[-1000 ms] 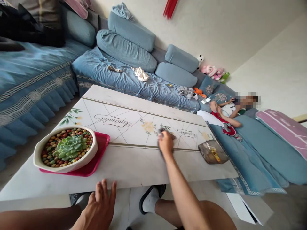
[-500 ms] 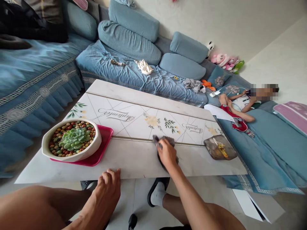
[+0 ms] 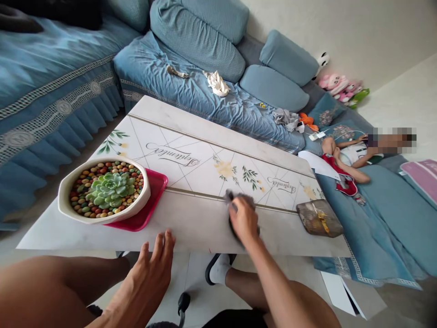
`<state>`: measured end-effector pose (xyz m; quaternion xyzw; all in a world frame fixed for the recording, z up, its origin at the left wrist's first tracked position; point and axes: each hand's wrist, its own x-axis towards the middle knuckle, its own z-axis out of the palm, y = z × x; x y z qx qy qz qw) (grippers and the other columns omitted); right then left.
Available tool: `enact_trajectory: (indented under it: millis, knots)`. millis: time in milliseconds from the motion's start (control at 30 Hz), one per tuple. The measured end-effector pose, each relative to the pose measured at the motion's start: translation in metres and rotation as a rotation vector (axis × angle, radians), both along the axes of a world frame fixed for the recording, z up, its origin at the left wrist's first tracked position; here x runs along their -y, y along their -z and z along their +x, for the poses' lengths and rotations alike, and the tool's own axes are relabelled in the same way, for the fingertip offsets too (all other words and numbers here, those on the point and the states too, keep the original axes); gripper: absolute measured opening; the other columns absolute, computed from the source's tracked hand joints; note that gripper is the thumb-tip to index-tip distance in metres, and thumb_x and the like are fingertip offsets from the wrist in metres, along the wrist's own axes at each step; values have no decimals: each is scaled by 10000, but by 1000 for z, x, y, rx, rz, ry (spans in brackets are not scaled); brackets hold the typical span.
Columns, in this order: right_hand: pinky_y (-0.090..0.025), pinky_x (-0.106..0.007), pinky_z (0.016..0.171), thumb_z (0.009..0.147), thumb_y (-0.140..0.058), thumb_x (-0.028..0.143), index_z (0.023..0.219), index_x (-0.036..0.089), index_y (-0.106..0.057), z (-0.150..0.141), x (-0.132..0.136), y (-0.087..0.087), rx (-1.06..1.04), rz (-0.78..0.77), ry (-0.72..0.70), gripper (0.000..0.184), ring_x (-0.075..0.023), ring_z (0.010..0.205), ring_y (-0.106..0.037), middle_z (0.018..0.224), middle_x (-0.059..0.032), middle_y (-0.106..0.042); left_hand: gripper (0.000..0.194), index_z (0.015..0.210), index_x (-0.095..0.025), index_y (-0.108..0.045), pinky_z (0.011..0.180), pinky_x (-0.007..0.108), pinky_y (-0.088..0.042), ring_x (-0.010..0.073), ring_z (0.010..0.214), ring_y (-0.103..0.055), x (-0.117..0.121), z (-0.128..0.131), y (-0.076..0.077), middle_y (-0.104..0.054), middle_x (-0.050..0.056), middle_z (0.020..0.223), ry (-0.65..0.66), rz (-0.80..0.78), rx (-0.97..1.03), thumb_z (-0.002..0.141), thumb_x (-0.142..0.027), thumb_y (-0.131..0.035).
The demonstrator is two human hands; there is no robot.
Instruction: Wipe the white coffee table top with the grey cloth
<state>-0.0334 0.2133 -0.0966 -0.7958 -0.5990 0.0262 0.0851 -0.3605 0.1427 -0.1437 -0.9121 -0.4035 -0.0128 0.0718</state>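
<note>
My right hand [image 3: 245,221] is closed around a dark grey cloth [image 3: 233,230] and presses it on the white patterned tabletop [image 3: 201,223], just below the dark line of the printed band. Part of the cloth is hidden under my palm. At the table's front edge, my left hand [image 3: 159,257] holds nothing; its fingers are stretched out and slightly apart, fingertips over the edge. Beyond it stands a white oval pot [image 3: 138,207] with a succulent [image 3: 111,189] among coloured pebbles, partly on a red tray [image 3: 155,196].
A brown tray [image 3: 307,221] with a small yellow item [image 3: 322,221] lies at the table's right end. Blue sofas [image 3: 177,93] border the far and left sides. A person [image 3: 358,155] sits at the right. White boards [image 3: 351,291] lie on the floor.
My left hand's fingers have gone from curled on the table edge to stretched out. The right hand stays on the cloth, with little movement. The camera view has tilted and shifted.
</note>
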Motion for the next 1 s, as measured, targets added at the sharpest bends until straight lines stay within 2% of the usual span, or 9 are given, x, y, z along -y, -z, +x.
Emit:
enact_trajectory:
  millis: [133,200,367,433,600,667,800,867,1000]
  knots:
    - [-327,-300,694,1005,-615,247,999,210,-707,24,-75,-15,65,-48,160,100,-192,887,-631,1085,-90,-750,536,1463,-136,-699,1085,514,-505,374,1431,-559,-1,0,-11,-569,222,1602,16,28,-15,965,-276,-556]
    - [-328,-301,699,1005,-613,236,1025,212,-705,12,-62,-13,66,-46,132,97,-187,893,-624,1099,-82,-748,533,1443,-133,-716,1079,517,-509,378,1433,-557,0,0,-14,-576,221,1596,26,46,-6,950,-251,-553]
    - [-352,-290,682,982,-633,231,998,263,-686,-20,21,2,0,-48,-71,64,-174,850,-651,1020,-7,-744,548,1433,-146,-728,1065,514,-513,381,1410,-577,0,2,-14,-602,215,1571,16,65,21,922,-227,-548]
    - [-351,-295,681,996,-626,251,985,261,-686,-11,7,0,4,-46,-88,63,-178,858,-656,1030,-13,-749,548,1429,-150,-732,1072,508,-510,375,1407,-582,-1,2,-15,-610,208,1565,17,59,18,920,-221,-540]
    - [-320,-306,689,1003,-623,274,972,217,-706,24,-86,-21,77,-104,123,106,-193,897,-636,1042,-73,-757,549,1434,-121,-722,1056,529,-519,396,1410,-582,0,3,-17,-598,228,1571,29,64,-21,932,-209,-516]
    - [-328,-303,705,1012,-594,263,992,208,-704,18,-78,-22,70,-95,97,125,-191,909,-630,1044,-75,-752,558,1447,-127,-713,1065,530,-513,396,1426,-570,1,4,-15,-586,226,1584,15,50,0,934,-213,-511]
    - [-369,-284,716,1007,-587,275,1008,240,-686,-7,7,-4,-10,-59,-46,106,-183,884,-650,1032,-34,-748,577,1467,-134,-698,1109,544,-488,394,1463,-536,5,5,-4,-560,222,1610,-16,37,38,929,-218,-510]
    - [-380,-281,703,1003,-591,289,997,256,-681,-7,24,1,-56,-41,-93,96,-182,861,-657,1019,-24,-749,580,1468,-131,-697,1117,548,-483,396,1466,-532,6,6,-1,-562,225,1607,-17,46,43,925,-219,-513]
    - [-322,-287,660,995,-617,335,950,247,-693,17,-44,-11,28,-97,44,125,-190,858,-639,1021,-44,-763,580,1470,-92,-686,1089,558,-496,417,1443,-548,5,4,-6,-557,258,1598,21,76,-4,935,-226,-507]
